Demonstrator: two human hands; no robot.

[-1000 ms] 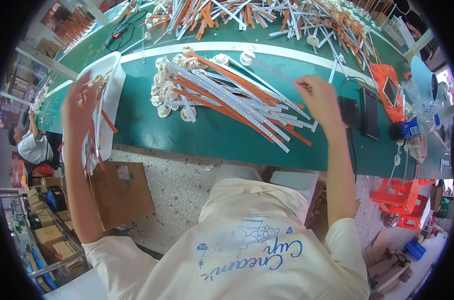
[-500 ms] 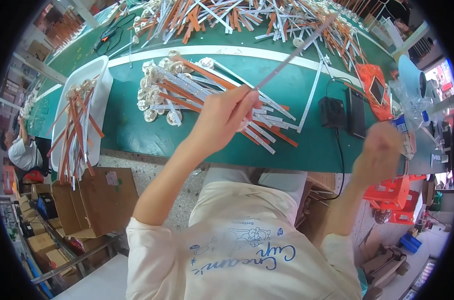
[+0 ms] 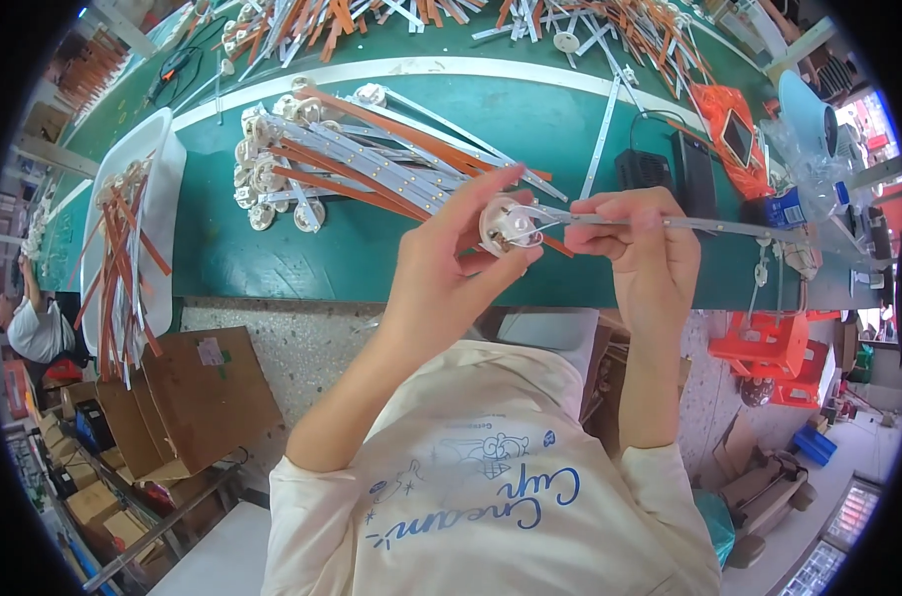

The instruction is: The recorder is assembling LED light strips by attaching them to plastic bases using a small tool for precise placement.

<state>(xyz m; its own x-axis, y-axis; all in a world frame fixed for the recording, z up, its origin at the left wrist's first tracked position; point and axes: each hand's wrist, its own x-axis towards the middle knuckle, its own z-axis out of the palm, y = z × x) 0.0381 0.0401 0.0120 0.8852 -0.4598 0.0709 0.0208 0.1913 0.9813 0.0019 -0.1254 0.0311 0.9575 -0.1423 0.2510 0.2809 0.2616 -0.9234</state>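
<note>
In front of my body, my left hand (image 3: 439,270) grips a round white plastic base (image 3: 512,227) between thumb and fingers. My right hand (image 3: 652,243) pinches a narrow silvery LED strip (image 3: 739,229) close to that base, and the strip's far part extends to the right. Thin white wires (image 3: 544,213) run between base and strip. Behind my left hand lies a bundle of LED strips (image 3: 357,169), some with white faces and some orange-brown, their round white bases gathered at the left end.
A white tub (image 3: 169,179) with more strips stands at left. Far back is a large heap of strips (image 3: 372,18). Toward the right are a black power adapter (image 3: 643,169), an orange bag (image 3: 719,109) with a phone, and a blue fan (image 3: 807,104). Red plastic stools (image 3: 764,343) stand below.
My right hand has come in from the far right and taken hold of the strip. The strip has swung from slanting up and away to nearly level, pointing right.
</note>
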